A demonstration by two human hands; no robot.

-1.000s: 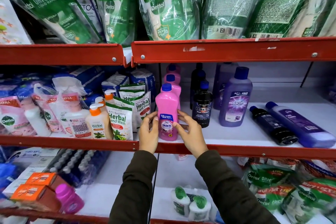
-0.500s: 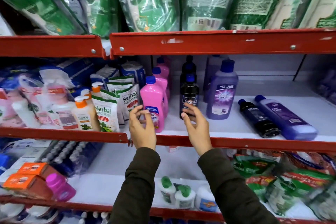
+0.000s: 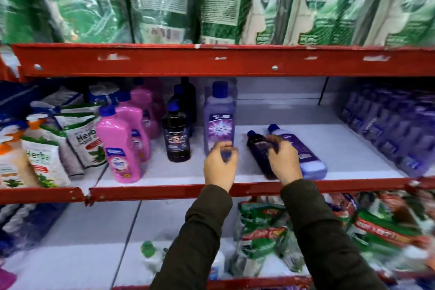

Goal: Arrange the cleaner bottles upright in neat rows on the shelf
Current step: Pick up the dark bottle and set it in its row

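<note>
On the white shelf [image 3: 164, 169] several pink bottles [image 3: 120, 146], a black bottle [image 3: 176, 139] and a tall purple bottle [image 3: 219, 122] stand upright in rows. To their right a second black bottle [image 3: 257, 150] and a second purple bottle [image 3: 306, 155] lie on their sides, caps pointing back. My left hand [image 3: 220, 167] hovers in front of the tall purple bottle's base, fingers curved and apart. My right hand [image 3: 283, 160] rests on the lying black bottle, fingers curled over it. Motion blur softens both hands.
Herbal hand wash pouches and pump bottles [image 3: 44, 162] crowd the shelf's left end. Purple shrink-wrapped packs [image 3: 400, 134] fill the right end. Green refill pouches [image 3: 211, 0] hang over the red beam [image 3: 211, 61] above. More pouches [image 3: 270, 231] lie on the shelf below.
Both hands left the pink and upright black bottles and moved right. The left is now at the tall purple bottle, the right on the lying black bottle. The view shifted right too.
</note>
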